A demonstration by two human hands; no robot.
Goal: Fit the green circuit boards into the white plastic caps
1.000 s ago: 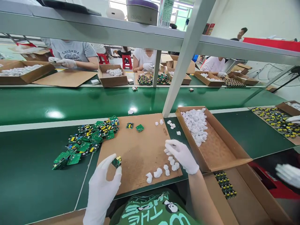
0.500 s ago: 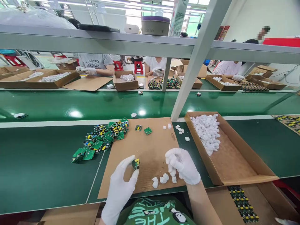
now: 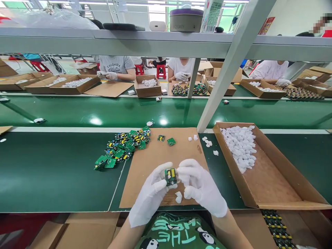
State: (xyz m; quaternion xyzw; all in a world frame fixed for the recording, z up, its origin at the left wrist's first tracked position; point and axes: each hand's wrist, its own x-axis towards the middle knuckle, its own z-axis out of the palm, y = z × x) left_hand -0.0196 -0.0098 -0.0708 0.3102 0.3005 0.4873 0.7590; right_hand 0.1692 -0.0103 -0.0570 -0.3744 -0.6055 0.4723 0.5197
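My left hand (image 3: 153,193), in a white glove, grips a small green circuit board (image 3: 170,176) with yellow and black parts facing up. Beside the board's right edge, the gloved fingers of my right hand (image 3: 201,185) are pinched together; whatever they hold is hidden. Beneath the hands, a few small white pieces (image 3: 178,197) lie on a brown cardboard sheet (image 3: 145,176). Further up that sheet are a board with yellow parts (image 3: 161,138) and another green board (image 3: 171,141).
A heap of circuit boards (image 3: 121,148) lies at the sheet's left edge. To the right stands a cardboard tray (image 3: 272,173) with many white pieces (image 3: 240,145). A slanted post (image 3: 225,72) and a shelf (image 3: 116,43) cross ahead. Co-workers sit beyond the green belt (image 3: 124,110).
My hands have come together over the cardboard sheet. The board in my left hand has turned its parts side up, and my right hand has moved left and up to its edge. The view shifted.
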